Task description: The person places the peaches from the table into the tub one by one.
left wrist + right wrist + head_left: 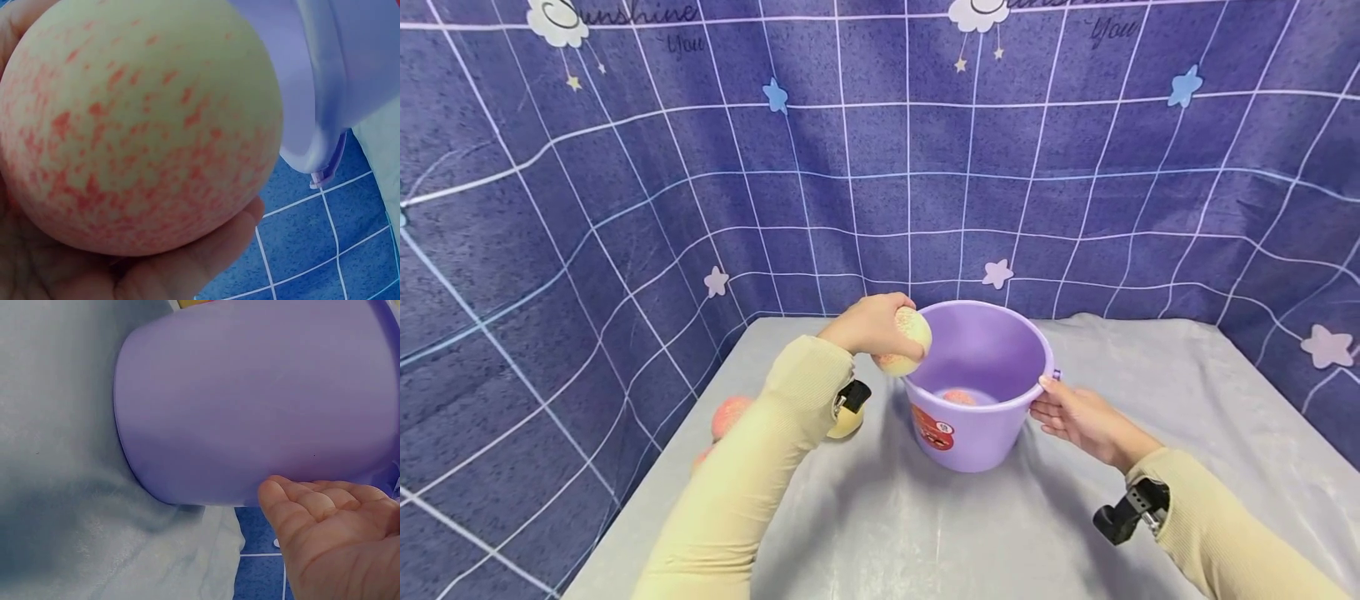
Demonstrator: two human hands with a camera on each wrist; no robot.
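Observation:
My left hand (pixel 874 325) grips a round, pale yellow peach (pixel 140 125) with red speckles, fingers and thumb wrapped round its sides. It holds the peach right at the left rim of a purple bucket (pixel 977 437), overlapping the rim in the head view. Inside the bucket, a pinkish-red fruit (pixel 958 397) lies on the bottom. On the other side, my right hand (pixel 1086 421) holds the bucket by its right rim, thumb at the edge and fingers (pixel 312 503) against the outer wall. The right wrist view leaves the thumb out.
A yellow fruit (pixel 847 423) lies on the grey cloth-covered table (pixel 880 533), partly behind my left wrist. Farther left, a pinkish-red fruit (pixel 730 414) is partly hidden by my left sleeve, with another bit of red below it. A blue gridded curtain (pixel 880 200) hangs behind the table.

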